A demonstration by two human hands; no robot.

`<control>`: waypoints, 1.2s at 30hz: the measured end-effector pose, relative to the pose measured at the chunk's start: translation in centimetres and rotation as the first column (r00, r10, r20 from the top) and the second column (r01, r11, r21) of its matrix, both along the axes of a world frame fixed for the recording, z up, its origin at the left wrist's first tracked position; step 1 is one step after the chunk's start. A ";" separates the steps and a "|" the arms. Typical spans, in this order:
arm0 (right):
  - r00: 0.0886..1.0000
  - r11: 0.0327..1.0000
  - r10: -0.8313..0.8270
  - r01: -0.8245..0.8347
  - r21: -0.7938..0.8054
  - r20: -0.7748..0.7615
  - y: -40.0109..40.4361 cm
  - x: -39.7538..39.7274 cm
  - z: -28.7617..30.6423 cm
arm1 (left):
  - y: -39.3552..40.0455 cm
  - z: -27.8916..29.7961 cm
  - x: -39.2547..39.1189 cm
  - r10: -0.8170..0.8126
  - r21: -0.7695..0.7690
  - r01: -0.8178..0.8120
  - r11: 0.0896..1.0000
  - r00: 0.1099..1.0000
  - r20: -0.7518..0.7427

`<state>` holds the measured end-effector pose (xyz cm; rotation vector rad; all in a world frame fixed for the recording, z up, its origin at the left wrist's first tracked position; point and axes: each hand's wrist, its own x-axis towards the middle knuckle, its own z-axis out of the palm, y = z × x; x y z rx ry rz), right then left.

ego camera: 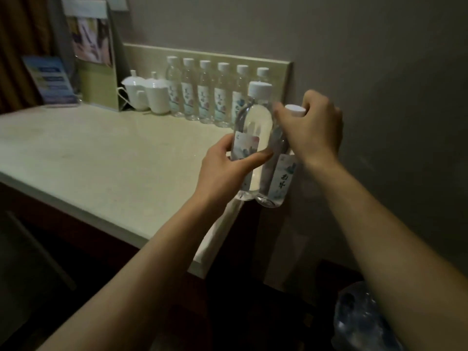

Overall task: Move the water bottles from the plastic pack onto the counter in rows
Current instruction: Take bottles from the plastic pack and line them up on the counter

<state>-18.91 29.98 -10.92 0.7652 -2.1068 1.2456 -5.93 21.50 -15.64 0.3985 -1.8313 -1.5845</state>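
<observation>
Your left grip (228, 165) wrapped round one bottle's (253, 127) label, your right grip (316, 127) pinching the neighbouring bottle (281, 178) at its cap, both touching, above the tabletop (101, 153) edge

Free room and obstacles, referred to the row of bottles (214, 93). The strip along the backsplash (278, 72) is occupied by six upright bottles, closely spaced. Left of the row, the way is blocked by two lidded white cups (145, 93) and a brochure stand (92, 54). In front of the row, a broad stretch of counter (101, 153) is left open. Right of the row, passage is closed by the wall (379, 84).
</observation>
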 end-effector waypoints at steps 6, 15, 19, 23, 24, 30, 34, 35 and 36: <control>0.999 0.999 0.037 -0.036 0.011 -0.037 -7.4 3.5 1.4 | -7.0 0.6 3.3 0.044 0.026 -0.044 0.999 0.999 0.007; 0.995 0.996 0.082 -0.084 -0.032 -0.063 -17.7 3.3 1.1 | -17.5 1.7 2.3 0.074 0.014 -0.074 0.997 0.997 0.015; 0.995 0.996 0.065 -0.068 -0.049 -0.071 -22.5 1.8 2.1 | -22.4 2.8 0.4 0.073 -0.010 -0.073 0.997 0.997 0.026; 0.996 0.998 0.040 -0.044 -0.052 -0.079 -26.6 0.6 2.3 | -26.6 3.1 -0.9 0.073 -0.014 -0.072 0.997 0.996 0.044; 0.996 0.998 0.037 -0.042 -0.055 -0.079 -27.4 0.5 2.1 | -27.5 3.1 -1.1 0.074 -0.009 -0.074 0.997 0.996 0.047; 0.996 0.999 0.004 -0.007 -0.042 -0.091 -31.0 0.2 1.4 | -31.5 2.8 -1.7 0.052 -0.016 -0.051 0.999 0.994 0.094; 0.996 0.998 -0.037 0.033 -0.059 -0.079 -33.2 -0.1 1.4 | -34.0 2.7 -2.4 0.042 -0.012 -0.041 0.999 0.994 0.100; 0.996 0.997 -0.051 0.047 -0.063 -0.071 -33.7 -0.3 1.3 | -34.6 2.5 -2.7 0.037 -0.009 -0.036 0.999 0.994 0.104; 0.996 0.996 -0.065 0.061 -0.064 -0.063 -34.3 -0.4 1.3 | -35.2 2.4 -2.9 0.031 -0.006 -0.030 1.000 0.994 0.108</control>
